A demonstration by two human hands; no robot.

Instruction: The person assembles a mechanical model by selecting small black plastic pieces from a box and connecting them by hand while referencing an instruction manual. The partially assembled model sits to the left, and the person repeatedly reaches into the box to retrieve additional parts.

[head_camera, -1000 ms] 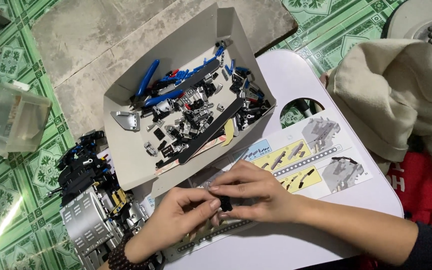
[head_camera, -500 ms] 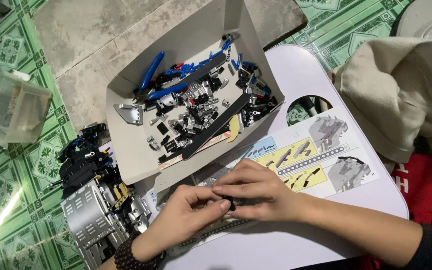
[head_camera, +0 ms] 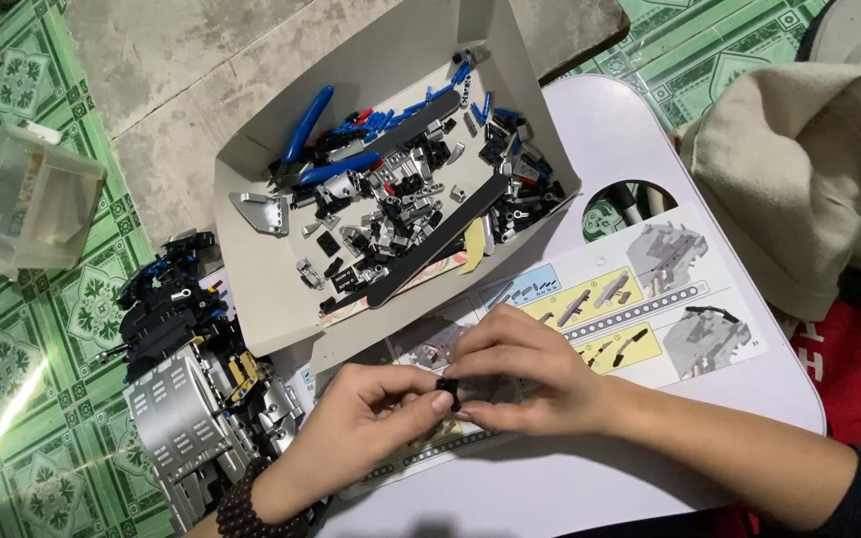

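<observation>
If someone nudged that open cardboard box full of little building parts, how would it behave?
The cardboard box would probably slide rather than tip: it sits low and wide. Its thin walls look bendy, so lifting by one edge might make it sag. The loose small parts inside would likely rattle and shift toward the lower side.

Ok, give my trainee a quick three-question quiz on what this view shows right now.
1. True or false: both hands pinch one small black piece.
2. What lies under the hands? A) instruction booklet B) towel C) metal tray
3. Where do the loose parts sit?

Key:
1. True. The left hand and right hand meet on it.
2. A.
3. In the open cardboard box, behind the hands, on the white table.
</observation>
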